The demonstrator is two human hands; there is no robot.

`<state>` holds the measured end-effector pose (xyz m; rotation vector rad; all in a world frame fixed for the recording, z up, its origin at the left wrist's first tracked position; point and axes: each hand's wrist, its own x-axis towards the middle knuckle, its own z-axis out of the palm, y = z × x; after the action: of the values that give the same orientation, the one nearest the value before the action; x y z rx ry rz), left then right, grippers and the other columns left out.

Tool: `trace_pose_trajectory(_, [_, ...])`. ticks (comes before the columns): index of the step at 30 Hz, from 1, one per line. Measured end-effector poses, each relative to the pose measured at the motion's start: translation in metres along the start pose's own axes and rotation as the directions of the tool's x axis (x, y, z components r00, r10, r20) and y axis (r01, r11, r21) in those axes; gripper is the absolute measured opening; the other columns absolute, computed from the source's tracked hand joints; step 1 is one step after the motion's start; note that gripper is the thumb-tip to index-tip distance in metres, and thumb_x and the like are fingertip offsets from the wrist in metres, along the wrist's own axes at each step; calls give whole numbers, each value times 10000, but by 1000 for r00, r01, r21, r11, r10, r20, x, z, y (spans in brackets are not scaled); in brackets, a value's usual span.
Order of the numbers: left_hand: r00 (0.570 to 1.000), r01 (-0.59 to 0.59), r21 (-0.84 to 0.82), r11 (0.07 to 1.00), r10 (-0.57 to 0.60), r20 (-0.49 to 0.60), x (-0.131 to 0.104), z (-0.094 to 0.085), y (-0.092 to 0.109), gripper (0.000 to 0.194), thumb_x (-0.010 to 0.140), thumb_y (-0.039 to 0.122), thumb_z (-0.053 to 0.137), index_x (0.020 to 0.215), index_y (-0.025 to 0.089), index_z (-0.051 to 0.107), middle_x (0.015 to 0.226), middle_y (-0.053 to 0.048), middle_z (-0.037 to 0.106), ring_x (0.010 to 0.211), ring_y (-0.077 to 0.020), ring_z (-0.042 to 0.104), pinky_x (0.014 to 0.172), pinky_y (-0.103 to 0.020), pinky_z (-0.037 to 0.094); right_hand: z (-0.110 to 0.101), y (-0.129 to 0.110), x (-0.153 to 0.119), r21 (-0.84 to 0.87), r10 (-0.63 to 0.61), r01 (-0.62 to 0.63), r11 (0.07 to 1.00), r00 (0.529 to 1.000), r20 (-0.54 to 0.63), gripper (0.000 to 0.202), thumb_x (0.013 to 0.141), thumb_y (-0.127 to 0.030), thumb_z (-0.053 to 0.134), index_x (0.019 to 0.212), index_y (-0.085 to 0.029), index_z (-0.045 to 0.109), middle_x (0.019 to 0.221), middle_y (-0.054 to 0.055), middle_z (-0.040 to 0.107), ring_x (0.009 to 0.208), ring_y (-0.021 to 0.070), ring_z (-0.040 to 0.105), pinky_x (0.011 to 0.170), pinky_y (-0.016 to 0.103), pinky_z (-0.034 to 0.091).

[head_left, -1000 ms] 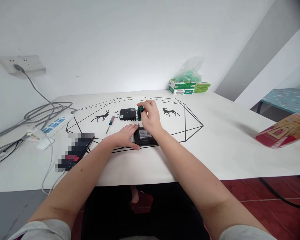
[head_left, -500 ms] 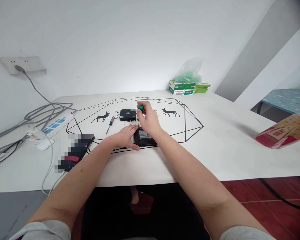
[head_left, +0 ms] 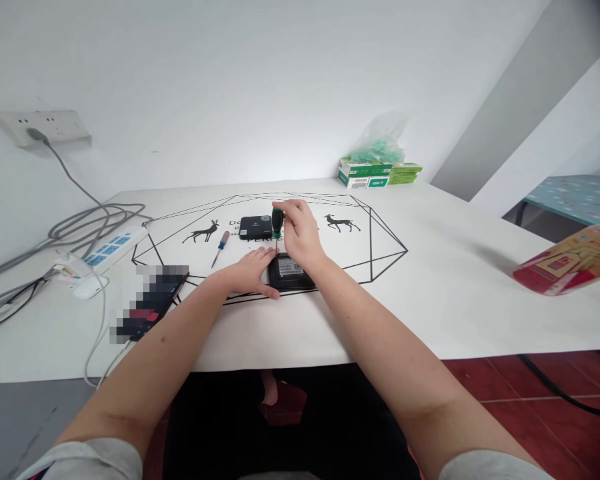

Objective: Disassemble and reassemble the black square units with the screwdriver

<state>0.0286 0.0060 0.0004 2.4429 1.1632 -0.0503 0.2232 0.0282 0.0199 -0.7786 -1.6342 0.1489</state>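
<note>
A flat black box (head_left: 290,283) with a white printed label lies on the white table in front of me. My left hand (head_left: 253,272) braces its left side, thumb by the near corner and fingers by the far one. My right hand (head_left: 300,233) grips a screwdriver (head_left: 278,222) with a green and black handle. The screwdriver stands upright, its shaft pointing down at the box's far left corner; exactly where the tip rests is hard to see. Just behind is a second flat black box (head_left: 255,227). A smaller screwdriver (head_left: 221,248) lies to the left.
At left are a phone (head_left: 155,303), a power strip (head_left: 113,250) and coiled grey cables (head_left: 100,217). Green and white cartons (head_left: 365,175) carry a clear plastic bag (head_left: 383,143) by the wall. A red and yellow package (head_left: 563,263) stands at the right.
My right hand has turned around the green screwdriver, opening its fingers a little, so more of the handle shows. My left hand stays on the box.
</note>
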Motion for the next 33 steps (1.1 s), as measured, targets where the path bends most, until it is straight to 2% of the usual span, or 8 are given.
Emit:
trace_pose_trajectory(3, [1000,3,5,1000,-3,0,0,0,1,1535,711,976,706,1801,90,87,1871,-228,50,1725,-488,13,1394,-590,121,0,-4,0,33,74,-75,997,996,46,301,1018,-266,553,1281,-259,701,1286,121,725,1175,271,701,965,479,655])
trace_pose_trajectory(5, [1000,4,8,1000,-4,0,-1,-1,1,1533,716,967,710,1798,73,94,1869,-234,53,1725,-488,12,1398,-581,113,1,-6,1,47,139,-143,989,988,71,323,966,-315,661,1284,-254,669,1311,125,739,1140,276,721,943,480,667])
trace_pose_trajectory(10, [1000,5,-1,1000,-5,2,-1,-2,3,1525,713,979,704,1804,107,91,1873,-218,46,1725,-488,0,1394,-600,118,0,-6,2,49,249,-253,966,965,78,393,891,-261,705,1273,-269,614,1277,92,768,1067,262,748,968,502,666])
trace_pose_trajectory(17, [1000,1,2,1000,-1,4,-1,0,-1,1532,709,993,696,1805,112,87,1873,-220,39,1724,-490,0,1395,-595,114,-1,-10,2,27,266,-268,963,963,52,464,884,-259,664,1337,-262,568,1330,118,761,1053,266,751,863,458,668])
trace_pose_trajectory(28, [1000,11,-13,1000,-11,-12,-1,1,0,1578,696,979,712,1800,81,31,1858,-274,29,1718,-511,29,1384,-604,137,-5,-13,5,47,236,-237,970,971,33,439,892,-264,650,1322,-256,563,1284,119,759,1056,258,747,803,420,676])
trace_pose_trajectory(33, [1000,-24,-12,1000,24,-16,0,2,-3,1571,699,1022,676,1809,130,12,1861,-259,42,1718,-512,15,1375,-631,145,-5,-11,4,42,227,-228,973,973,38,436,904,-265,654,1333,-266,576,1278,110,763,1062,254,745,811,418,678])
